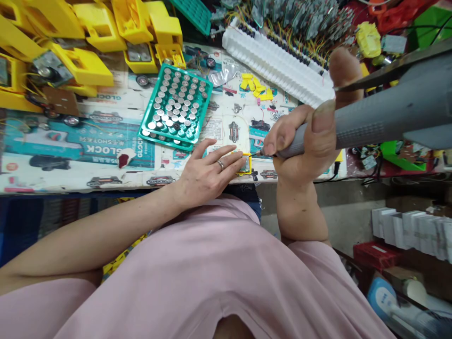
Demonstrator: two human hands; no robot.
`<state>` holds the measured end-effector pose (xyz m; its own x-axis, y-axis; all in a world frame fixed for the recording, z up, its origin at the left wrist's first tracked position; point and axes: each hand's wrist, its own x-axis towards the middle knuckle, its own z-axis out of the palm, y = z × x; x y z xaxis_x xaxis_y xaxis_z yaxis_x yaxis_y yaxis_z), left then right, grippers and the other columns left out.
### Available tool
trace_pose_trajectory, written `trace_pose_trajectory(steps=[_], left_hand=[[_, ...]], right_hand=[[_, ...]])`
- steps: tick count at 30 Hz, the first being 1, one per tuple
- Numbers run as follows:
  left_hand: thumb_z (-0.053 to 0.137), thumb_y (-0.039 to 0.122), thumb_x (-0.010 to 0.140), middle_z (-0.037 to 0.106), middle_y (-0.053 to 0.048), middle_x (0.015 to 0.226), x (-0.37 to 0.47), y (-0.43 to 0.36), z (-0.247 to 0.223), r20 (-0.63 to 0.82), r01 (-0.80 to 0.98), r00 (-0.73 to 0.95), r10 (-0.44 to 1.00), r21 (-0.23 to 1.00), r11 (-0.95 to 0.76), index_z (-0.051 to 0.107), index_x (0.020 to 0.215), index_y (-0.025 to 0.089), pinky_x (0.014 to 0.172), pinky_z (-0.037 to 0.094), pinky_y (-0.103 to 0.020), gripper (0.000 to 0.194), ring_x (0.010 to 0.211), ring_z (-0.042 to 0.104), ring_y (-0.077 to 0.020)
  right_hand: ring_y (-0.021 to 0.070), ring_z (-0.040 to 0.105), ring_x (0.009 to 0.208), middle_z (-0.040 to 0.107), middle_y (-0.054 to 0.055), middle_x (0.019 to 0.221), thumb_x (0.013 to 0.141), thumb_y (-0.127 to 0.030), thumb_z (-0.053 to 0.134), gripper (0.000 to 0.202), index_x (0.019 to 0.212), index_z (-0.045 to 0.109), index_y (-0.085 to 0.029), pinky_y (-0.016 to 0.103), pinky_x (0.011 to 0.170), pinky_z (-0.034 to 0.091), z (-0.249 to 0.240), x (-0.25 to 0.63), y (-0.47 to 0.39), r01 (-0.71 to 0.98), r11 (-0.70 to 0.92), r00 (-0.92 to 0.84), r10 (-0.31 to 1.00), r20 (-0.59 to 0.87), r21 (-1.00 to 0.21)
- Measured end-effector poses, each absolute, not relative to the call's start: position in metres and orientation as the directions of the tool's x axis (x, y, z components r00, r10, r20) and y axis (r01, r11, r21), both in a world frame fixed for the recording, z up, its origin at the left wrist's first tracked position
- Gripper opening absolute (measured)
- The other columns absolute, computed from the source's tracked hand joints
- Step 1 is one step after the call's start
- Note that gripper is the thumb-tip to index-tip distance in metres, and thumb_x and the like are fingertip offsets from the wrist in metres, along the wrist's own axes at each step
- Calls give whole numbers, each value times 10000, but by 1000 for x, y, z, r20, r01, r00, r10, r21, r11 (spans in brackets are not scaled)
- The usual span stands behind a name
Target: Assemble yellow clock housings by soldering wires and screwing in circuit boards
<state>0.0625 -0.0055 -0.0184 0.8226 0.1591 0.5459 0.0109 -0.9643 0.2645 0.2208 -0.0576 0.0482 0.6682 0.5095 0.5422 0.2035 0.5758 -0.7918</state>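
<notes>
A small yellow case (pixel 250 165) with a greyish part inside lies at the table's front edge. My left hand (pixel 211 172), a ring on one finger, lies flat with fingers stretched over the case's left side. My right hand (pixel 310 136) is wrapped round a grey electric screwdriver (pixel 367 120), whose thin bit points left and reaches the upper right corner of the case. Whether the bit touches a screw is too small to tell. Just beyond my left hand sits a green tray (pixel 140 133) of round silver cells.
Yellow housings (pixel 100 28) are heaped at the back left. A white foam rack (pixel 275 61) with wired boards stands at the back. Small yellow pieces (pixel 254 84) lie mid-table. Green bins and cables are at the right.
</notes>
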Motion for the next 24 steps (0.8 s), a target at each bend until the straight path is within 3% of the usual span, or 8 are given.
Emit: trace_pose_trajectory(steps=[3, 6, 8, 11, 14, 20, 22, 24], left_hand=[[628, 187, 939, 706, -25, 1310, 63, -6, -17, 574, 29, 810, 121, 168, -985, 582, 1266, 262, 1106, 414, -439, 339, 1285, 613, -214], [651, 211, 924, 712, -34, 1276, 62, -6, -18, 607, 69, 791, 83, 47, -997, 602, 1228, 248, 1037, 448, -410, 311, 1237, 621, -237], [620, 207, 940, 720, -28, 1229, 62, -7, -20, 597, 66, 796, 105, 86, -994, 594, 1239, 265, 1032, 439, -393, 305, 1172, 637, -213], [591, 217, 956, 704, -9, 1237, 61, -5, -20, 559, 57, 814, 154, 187, -981, 567, 1264, 306, 1096, 392, -414, 321, 1187, 622, -202], [614, 249, 949, 698, -38, 1266, 60, -1, -16, 546, 51, 829, 120, 140, -989, 566, 1276, 264, 1083, 418, -448, 331, 1199, 611, -236], [592, 233, 954, 710, -41, 1242, 63, 4, -9, 535, 5, 845, 27, 43, -999, 598, 1220, 225, 1000, 484, -409, 267, 1172, 620, -236], [561, 232, 966, 700, -36, 1258, 64, 4, -11, 513, 8, 858, 21, 28, -1000, 594, 1217, 248, 1027, 471, -421, 254, 1187, 618, -234], [526, 234, 976, 681, -26, 1284, 64, 3, -14, 491, 16, 870, 37, 46, -999, 585, 1220, 283, 1068, 454, -428, 256, 1241, 598, -228]], right_hand=[[80, 372, 343, 367, -109, 527, 864, -511, 659, 372, 1216, 564, -436, 218, 357, 338, 49, 219, -60, 193, 546, 653, 549, 522, -815], [97, 321, 335, 343, -106, 512, 840, -552, 667, 434, 1234, 533, -429, 250, 353, 322, 49, 220, -59, 271, 519, 676, 498, 544, -811], [99, 288, 329, 333, -109, 501, 824, -526, 690, 443, 1218, 526, -408, 261, 342, 293, 49, 221, -58, 271, 530, 717, 445, 536, -803], [97, 343, 333, 384, -106, 510, 843, -405, 687, 358, 1180, 569, -392, 256, 326, 277, 51, 220, -59, 162, 572, 722, 487, 492, -804], [93, 390, 329, 413, -112, 507, 856, -353, 673, 337, 1178, 576, -371, 246, 313, 295, 52, 220, -60, 124, 576, 702, 524, 481, -808], [72, 372, 298, 431, -148, 485, 823, -450, 716, 422, 1191, 539, -343, 214, 304, 329, 58, 222, -61, 186, 602, 648, 519, 557, -777], [85, 429, 333, 479, -143, 506, 818, -451, 726, 444, 1188, 515, -325, 223, 341, 381, 60, 223, -63, 144, 568, 600, 601, 528, -810], [113, 454, 355, 462, -138, 496, 802, -546, 718, 549, 1231, 452, -330, 251, 366, 399, 57, 225, -63, 120, 464, 572, 690, 443, -878]])
